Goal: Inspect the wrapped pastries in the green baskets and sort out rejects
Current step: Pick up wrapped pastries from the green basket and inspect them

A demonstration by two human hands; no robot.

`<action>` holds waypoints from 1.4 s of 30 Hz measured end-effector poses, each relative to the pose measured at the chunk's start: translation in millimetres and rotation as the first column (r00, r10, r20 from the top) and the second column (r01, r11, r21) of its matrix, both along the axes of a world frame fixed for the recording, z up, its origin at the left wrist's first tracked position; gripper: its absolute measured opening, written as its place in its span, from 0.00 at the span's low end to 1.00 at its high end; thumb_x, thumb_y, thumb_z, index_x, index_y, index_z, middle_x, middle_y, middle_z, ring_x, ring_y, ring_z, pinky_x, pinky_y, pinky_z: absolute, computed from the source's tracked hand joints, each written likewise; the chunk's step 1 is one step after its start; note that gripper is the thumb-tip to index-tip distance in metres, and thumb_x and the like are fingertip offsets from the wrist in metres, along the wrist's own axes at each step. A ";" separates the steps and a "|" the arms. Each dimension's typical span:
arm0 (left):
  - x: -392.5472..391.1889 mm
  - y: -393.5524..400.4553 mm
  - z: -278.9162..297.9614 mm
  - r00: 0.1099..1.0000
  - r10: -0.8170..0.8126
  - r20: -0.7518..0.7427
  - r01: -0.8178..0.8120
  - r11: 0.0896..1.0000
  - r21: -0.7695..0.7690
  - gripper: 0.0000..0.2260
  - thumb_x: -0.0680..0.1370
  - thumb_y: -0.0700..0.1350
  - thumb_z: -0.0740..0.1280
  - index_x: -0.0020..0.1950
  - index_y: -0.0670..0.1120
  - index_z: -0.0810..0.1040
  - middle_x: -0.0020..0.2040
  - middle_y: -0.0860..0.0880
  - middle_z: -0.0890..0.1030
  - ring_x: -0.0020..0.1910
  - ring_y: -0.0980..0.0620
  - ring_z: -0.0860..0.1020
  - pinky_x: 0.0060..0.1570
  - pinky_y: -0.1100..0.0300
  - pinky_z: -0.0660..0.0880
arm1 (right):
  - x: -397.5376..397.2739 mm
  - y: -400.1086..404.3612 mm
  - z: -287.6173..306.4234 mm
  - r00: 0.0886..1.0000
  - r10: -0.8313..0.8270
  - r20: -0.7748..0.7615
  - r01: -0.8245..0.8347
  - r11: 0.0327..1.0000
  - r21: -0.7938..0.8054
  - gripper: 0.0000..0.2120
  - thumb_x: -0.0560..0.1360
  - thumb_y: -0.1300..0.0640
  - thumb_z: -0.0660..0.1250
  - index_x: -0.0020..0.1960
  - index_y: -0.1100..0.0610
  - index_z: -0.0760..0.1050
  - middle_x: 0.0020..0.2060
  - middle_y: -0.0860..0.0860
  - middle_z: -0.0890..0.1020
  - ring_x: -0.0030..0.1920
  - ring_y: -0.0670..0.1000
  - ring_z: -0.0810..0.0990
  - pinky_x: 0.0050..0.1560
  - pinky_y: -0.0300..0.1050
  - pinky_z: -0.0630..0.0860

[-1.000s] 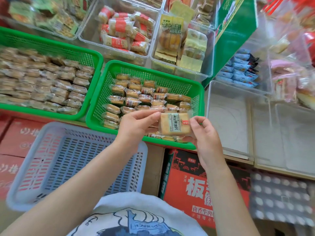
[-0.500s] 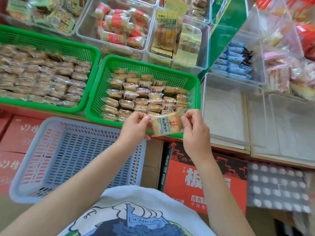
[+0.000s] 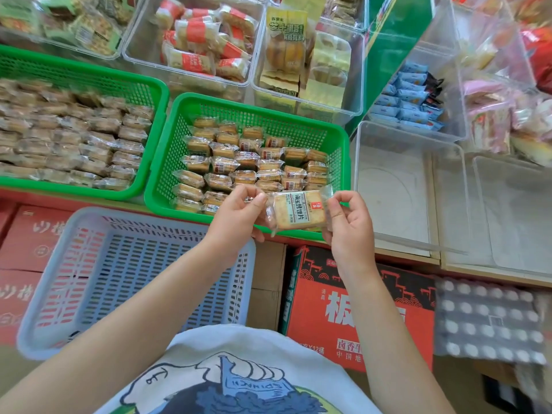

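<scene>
From the head camera, you have one wrapped pastry [image 3: 297,210] held up between both hands, label side facing you, over the near rim of the right green basket [image 3: 167,162]. Your left hand [image 3: 236,218] pinches the crimped left end of the clear wrapper between thumb and fingertips, the other fingers curled in close, so the grip is narrow and closed on the film, not on the pastry itself. Your right hand [image 3: 348,225] pinches the right end of the wrapper the same way, thumb and forefinger tight on the seal, remaining fingers curled toward the palm. The pastry hangs level between the two pinches. Below it, the right green basket is partly filled with rows of the same wrapped pastries [image 3: 248,162]. The left green basket [image 3: 149,88] sits just beside it, packed fuller with similar packets. A pale blue basket [image 3: 44,294] stands under your left forearm, on red cartons [image 3: 33,237]. To the right of the green basket is a clear plastic bin [image 3: 448,150].
</scene>
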State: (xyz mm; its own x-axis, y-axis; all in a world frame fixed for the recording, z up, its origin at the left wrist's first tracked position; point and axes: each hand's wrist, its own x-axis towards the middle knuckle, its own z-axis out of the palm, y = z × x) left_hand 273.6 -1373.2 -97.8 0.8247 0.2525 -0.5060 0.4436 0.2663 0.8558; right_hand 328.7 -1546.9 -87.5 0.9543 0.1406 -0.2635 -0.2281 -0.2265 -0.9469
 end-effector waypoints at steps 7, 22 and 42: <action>11.1 8.0 1.1 0.998 -0.054 -0.017 0.044 0.933 -0.357 0.04 0.82 0.43 0.65 0.52 0.43 0.72 0.38 0.45 0.79 0.34 0.50 0.79 0.35 0.61 0.80 | 15.8 -4.2 -13.5 0.996 -0.012 0.090 0.021 0.994 -0.105 0.06 0.84 0.54 0.60 0.48 0.47 0.71 0.45 0.55 0.84 0.46 0.57 0.84 0.40 0.47 0.76; 36.7 22.2 -14.3 0.985 -0.163 0.058 0.173 0.922 -0.347 0.12 0.77 0.27 0.65 0.52 0.43 0.72 0.38 0.46 0.78 0.35 0.51 0.79 0.38 0.62 0.77 | 51.7 1.7 -28.1 0.996 -0.076 0.044 0.079 0.994 -0.072 0.08 0.83 0.54 0.61 0.46 0.45 0.73 0.42 0.56 0.83 0.40 0.53 0.79 0.37 0.46 0.72; 47.3 39.8 -134.5 0.887 -0.367 -0.281 0.381 0.235 0.894 0.14 0.79 0.44 0.66 0.64 0.43 0.78 0.58 0.43 0.78 0.60 0.40 0.74 0.54 0.44 0.73 | 163.2 27.4 -76.6 0.977 0.175 0.118 -0.123 0.926 -0.358 0.16 0.75 0.62 0.73 0.58 0.50 0.75 0.54 0.44 0.80 0.55 0.45 0.78 0.55 0.34 0.74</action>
State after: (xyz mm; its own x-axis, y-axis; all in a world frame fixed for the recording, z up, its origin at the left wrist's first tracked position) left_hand 321.0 -1333.4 -232.3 0.9601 0.2119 -0.1823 0.2703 -0.8704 0.4115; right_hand 491.9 -1519.5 -164.2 0.9608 0.2092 -0.1818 -0.0323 -0.5669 -0.8232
